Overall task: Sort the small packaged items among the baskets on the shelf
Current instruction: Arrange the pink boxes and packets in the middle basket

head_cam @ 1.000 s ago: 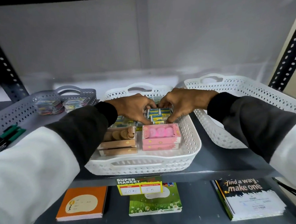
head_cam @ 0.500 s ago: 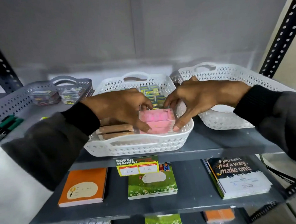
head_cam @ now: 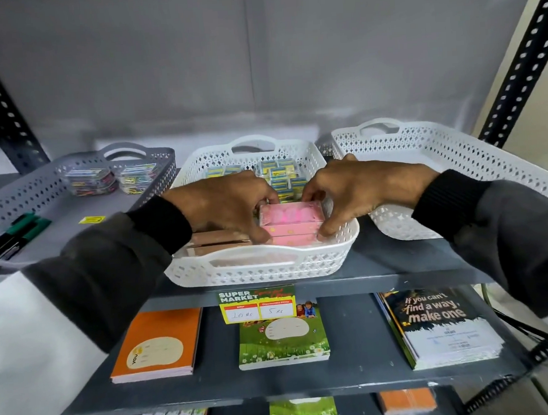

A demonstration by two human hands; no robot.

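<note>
A: Both hands have come nearward since the earlier frame, off the small blue-yellow packets at the far end and onto the pink stack; view also tilted down, lower shelves now showing.

B: Layout, big to small?

A: Shelf (head_cam: 398, 264) carries three baskets in a row; grey basket (head_cam: 19, 203) left, middle white basket (head_cam: 257, 269) centre, right white basket (head_cam: 475, 159) right, nothing visible inside it; middle one holds the blue-yellow packets (head_cam: 280, 171) far, brown boxes (head_cam: 217, 241) near-left, pink boxes (head_cam: 291, 220) near-right.

B: Hands?

A: Left hand (head_cam: 221, 204) clamps the stack's left end, right hand (head_cam: 358, 189) its right end; fingertips curl over the far top edge, thumbs press the near lower face; both grasping the pink boxes, stack sitting low in the basket; lifted or not, cannot tell.

B: Key relation?

A: Stack's long axis runs left-right, directly between the hands, so the grip is end-to-end along it; right hand lies just beside the basket's right wall, nearer the right white basket; that looks the likely target, a rightward carry over two rims.

B: Risk?

A: Stacked boxes could slide apart if squeeze loosens; brown boxes touch the left side, may drag.
</note>
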